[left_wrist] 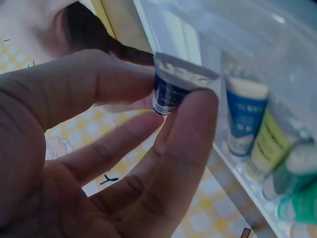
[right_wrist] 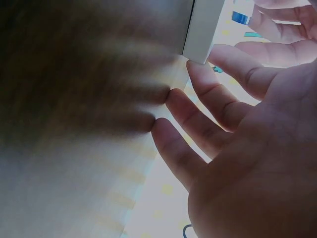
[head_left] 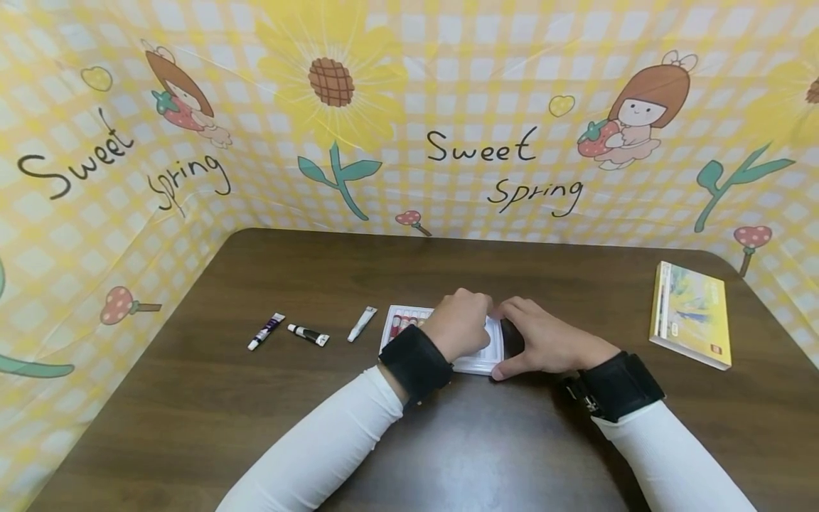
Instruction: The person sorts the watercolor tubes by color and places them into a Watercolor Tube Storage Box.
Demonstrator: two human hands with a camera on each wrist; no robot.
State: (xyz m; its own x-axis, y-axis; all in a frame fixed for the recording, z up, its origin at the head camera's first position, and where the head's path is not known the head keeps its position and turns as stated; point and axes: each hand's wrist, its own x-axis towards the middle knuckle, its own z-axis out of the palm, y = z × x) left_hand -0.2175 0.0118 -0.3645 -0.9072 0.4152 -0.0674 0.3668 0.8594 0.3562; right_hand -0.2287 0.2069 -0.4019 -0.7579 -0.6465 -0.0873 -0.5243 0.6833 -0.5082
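Two white sleeves (head_left: 313, 441) come closest, each ending in a black wristband (head_left: 416, 363). Beyond them on the brown table (head_left: 147, 427) I count three loose paint tubes: one purple (head_left: 266, 331), one black (head_left: 308, 334) and one whitish (head_left: 362, 324), well apart from the single yellow book (head_left: 694, 313) at the far right. One white tray (head_left: 476, 365) sits between, with reddish tubes (head_left: 398, 324) at its left end and at least one blue tube (left_wrist: 245, 114), one yellow tube (left_wrist: 270, 141) and some green ones (left_wrist: 302, 198) (the left hand covers too much for a full count).

The left hand (head_left: 459, 323) pinches one dark blue tube (left_wrist: 173, 91) between thumb and fingertip, its pale crimped end uppermost, near the tray's blue tube; the remaining fingers bend loosely below. The right hand (head_left: 544, 338) is spread wide and gently curved, touching the tray's right end, its thumb at the near corner and its fingers toward the far one.

As for pose, the left forearm slants up from the lower left, that hand over the tray with its back upward; the right forearm slants in from the lower right.
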